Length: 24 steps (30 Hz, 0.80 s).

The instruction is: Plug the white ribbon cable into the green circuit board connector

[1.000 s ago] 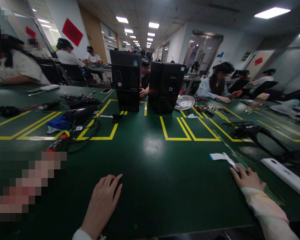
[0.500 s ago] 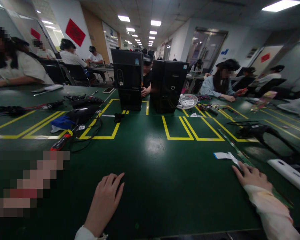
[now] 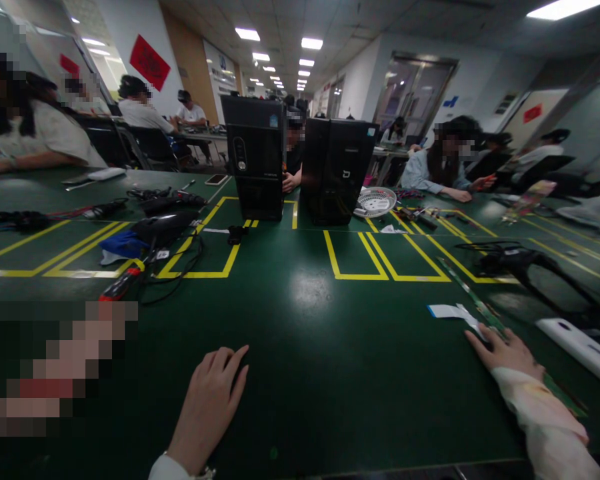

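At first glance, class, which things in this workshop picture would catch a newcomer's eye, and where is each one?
A black computer tower and a second tower stand upright side by side at the far middle of the green table, just behind the yellow tape outlines. Near the front edge, the left hand lies flat on bare table. The right hand rests on a long thin green strip, with a white ribbon by its fingertips.

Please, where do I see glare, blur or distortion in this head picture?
Head view: ceiling lights leave a pale glare patch on the green table; the wide lens stretches the edges near the right hand; pixel blocks hide the lower left.
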Tool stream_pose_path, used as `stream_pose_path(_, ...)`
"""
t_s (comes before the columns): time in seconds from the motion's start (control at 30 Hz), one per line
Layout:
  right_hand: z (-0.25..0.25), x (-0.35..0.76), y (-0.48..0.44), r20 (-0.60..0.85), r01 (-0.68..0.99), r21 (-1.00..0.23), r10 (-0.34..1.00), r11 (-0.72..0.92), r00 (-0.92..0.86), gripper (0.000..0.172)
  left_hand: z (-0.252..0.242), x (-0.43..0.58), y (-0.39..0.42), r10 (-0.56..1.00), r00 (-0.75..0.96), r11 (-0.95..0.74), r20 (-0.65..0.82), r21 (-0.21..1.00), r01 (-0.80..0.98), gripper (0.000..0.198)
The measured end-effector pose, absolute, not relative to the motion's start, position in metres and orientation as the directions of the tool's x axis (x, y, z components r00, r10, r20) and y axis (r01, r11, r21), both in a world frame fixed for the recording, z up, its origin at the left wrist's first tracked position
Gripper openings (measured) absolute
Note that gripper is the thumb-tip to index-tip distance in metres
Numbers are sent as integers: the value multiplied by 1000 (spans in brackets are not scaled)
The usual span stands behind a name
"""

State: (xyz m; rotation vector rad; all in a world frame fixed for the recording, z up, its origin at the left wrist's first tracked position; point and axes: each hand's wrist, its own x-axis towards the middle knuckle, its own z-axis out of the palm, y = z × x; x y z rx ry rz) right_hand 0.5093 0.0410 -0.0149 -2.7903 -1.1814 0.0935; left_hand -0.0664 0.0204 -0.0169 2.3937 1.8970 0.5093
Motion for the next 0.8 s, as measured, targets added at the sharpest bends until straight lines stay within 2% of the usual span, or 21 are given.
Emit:
stream_pose_path(0.1, -15, 509, 43, -18, 694, -146, 703, -705, 711, 68, -17, -67, 20, 952, 198, -254, 234, 239, 937, 41)
stream_pose_path(0.4, -27, 504, 37, 131, 729, -191, 719, -658, 683, 65, -19, -67, 20, 953, 193, -248, 236, 234, 940, 40)
stream_pose_path(0.63, -37, 520, 33, 164, 783, -125, 766, -610, 622, 59, -22, -68, 20, 955, 189, -245, 230, 246, 938, 41)
stream_pose_path(0.8, -35, 513, 32, 241, 823, 4, 799, -568, 550, 54, -23, -69, 20, 961, 186, -238, 205, 272, 932, 43)
